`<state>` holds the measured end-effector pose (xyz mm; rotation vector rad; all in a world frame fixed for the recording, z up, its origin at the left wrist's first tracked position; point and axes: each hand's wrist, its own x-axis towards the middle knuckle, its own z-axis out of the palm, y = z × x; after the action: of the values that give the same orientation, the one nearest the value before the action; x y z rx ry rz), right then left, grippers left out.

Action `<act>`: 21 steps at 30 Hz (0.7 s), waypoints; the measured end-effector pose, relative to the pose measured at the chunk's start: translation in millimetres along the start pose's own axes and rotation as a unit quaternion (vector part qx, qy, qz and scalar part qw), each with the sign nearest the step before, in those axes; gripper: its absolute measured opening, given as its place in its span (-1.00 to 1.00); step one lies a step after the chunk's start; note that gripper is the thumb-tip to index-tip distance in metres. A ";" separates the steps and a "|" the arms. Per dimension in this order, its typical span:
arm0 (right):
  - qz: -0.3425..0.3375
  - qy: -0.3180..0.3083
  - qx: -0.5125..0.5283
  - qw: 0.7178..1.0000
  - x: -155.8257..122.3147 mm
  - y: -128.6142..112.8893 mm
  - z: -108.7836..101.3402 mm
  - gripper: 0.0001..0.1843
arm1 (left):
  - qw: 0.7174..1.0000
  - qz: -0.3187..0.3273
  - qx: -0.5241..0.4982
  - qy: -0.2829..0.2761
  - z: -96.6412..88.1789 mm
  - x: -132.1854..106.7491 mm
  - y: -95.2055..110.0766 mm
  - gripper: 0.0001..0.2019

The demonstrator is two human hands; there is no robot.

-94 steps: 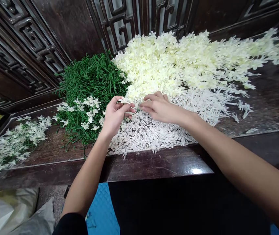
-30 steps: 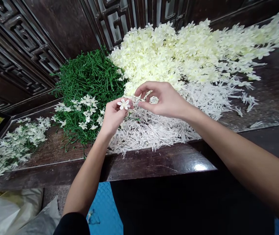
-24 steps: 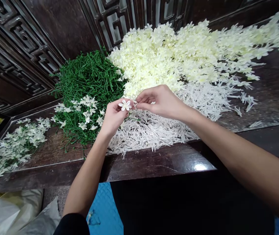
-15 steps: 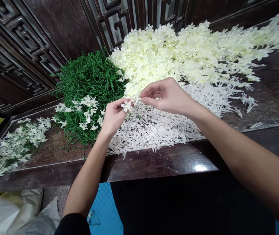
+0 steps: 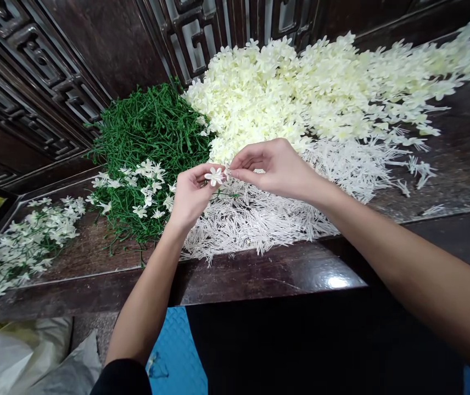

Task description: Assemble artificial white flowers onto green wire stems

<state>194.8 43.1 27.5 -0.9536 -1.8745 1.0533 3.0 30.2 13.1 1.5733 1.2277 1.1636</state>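
Note:
My left hand (image 5: 191,195) is closed round a green stem that carries a small white flower (image 5: 214,175) at its tip. My right hand (image 5: 278,167) pinches its thumb and forefinger together right beside that flower; what it pinches is too small to make out. Both hands hover over a pile of white plastic stamen pieces (image 5: 259,216). Behind them lies a large heap of cream petals (image 5: 301,93). Left of my hands is a heap of green stems (image 5: 148,129).
Finished stems with white flowers (image 5: 136,189) lie on the green heap's front, and more lie at the far left (image 5: 21,247). The dark wooden tabletop (image 5: 259,274) backs onto carved wooden panels (image 5: 33,71). White bags (image 5: 21,356) sit on the floor below.
3.1 s ago both hands picked among the white pieces on the table. They have since risen, a white flower now sits at my left fingertips, and my right hand has closed in beside it.

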 end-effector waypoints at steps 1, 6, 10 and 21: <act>-0.001 0.008 0.002 1.000 0.1 0.0 0.3 -0.90 | 1.000 0.000 -0.004 -0.003 -0.5 0.0 -1.0 -0.84; -0.025 0.046 0.002 0.999 -0.1 0.7 1.8 -0.92 | 0.999 -0.002 -0.038 -0.009 -0.8 0.3 -4.5 -0.88; -0.039 0.045 -0.010 0.998 -0.4 1.6 3.5 -0.92 | 0.998 0.002 -0.056 -0.004 0.4 1.0 -3.6 -0.86; -0.055 0.072 -0.026 0.996 -0.7 2.0 6.3 -0.96 | 0.999 0.030 -0.026 0.000 1.8 0.8 -1.1 -0.84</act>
<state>190.0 41.3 23.2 -0.9200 -1.8205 0.8523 4.6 31.2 11.7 1.5822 1.1477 1.2233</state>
